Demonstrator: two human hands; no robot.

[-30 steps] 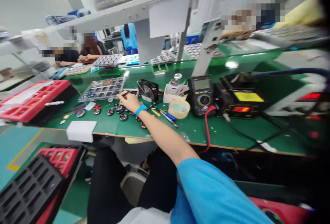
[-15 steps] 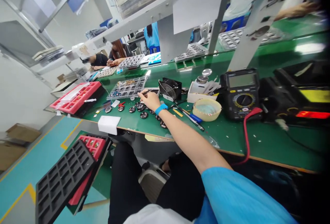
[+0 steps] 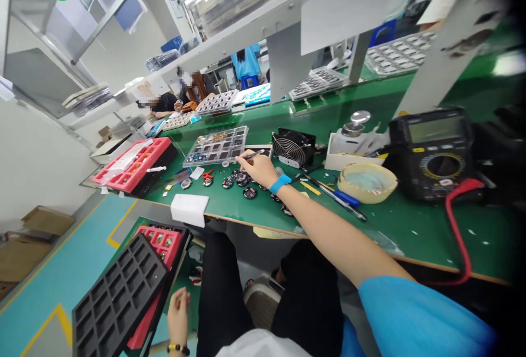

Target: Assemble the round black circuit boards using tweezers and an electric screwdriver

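My right hand (image 3: pixel 259 170), with a blue band at the wrist, is closed around a thin dark pen-like tool (image 3: pixel 255 154) above the bench. Several round black parts (image 3: pixel 249 193) lie beneath and beside it. A clear compartment box (image 3: pixel 216 146) with small components stands just beyond the fingertips. My left hand (image 3: pixel 178 313), wearing a dark beaded bracelet, is low at the left of my legs, fingers loosely bent and nothing visible in them. Beside it are a black compartment tray (image 3: pixel 119 291) and a red tray (image 3: pixel 167 241) partly under it.
On the green bench (image 3: pixel 230 209) stand a black fan (image 3: pixel 293 148), a multimeter (image 3: pixel 435 151), a tape roll (image 3: pixel 367 183) and a white bin (image 3: pixel 343 154). A red tray (image 3: pixel 133 165) and white foam piece (image 3: pixel 189 209) lie leftward. Two people sit across the bench.
My left hand has come into view at the bottom left, near the trays. My right hand still holds the thin tool over the round parts. The view has shifted, so bench things appear farther right.
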